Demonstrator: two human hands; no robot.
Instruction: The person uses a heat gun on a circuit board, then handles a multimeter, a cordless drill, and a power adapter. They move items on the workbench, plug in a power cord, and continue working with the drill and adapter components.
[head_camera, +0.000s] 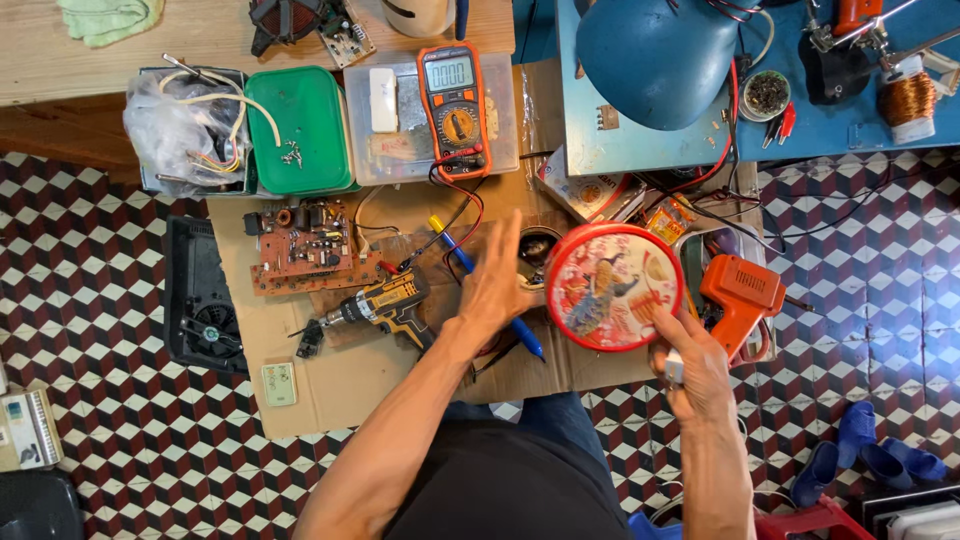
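My right hand grips the lower right rim of a round red tin lid with a colourful picture on it, held tilted above the cardboard sheet; a small white piece shows at my thumb. My left hand hovers open with fingers spread, just left of the lid, over a blue-handled screwdriver. A round dark tin sits partly hidden behind my left hand and the lid. A yellow and black cordless drill lies just left of my left wrist.
A brown circuit board lies left on the cardboard. An orange multimeter rests on a clear box, beside a green box. An orange soldering gun lies right of the lid. A blue lamp shade is at the back; blue slippers lie on the tiled floor.
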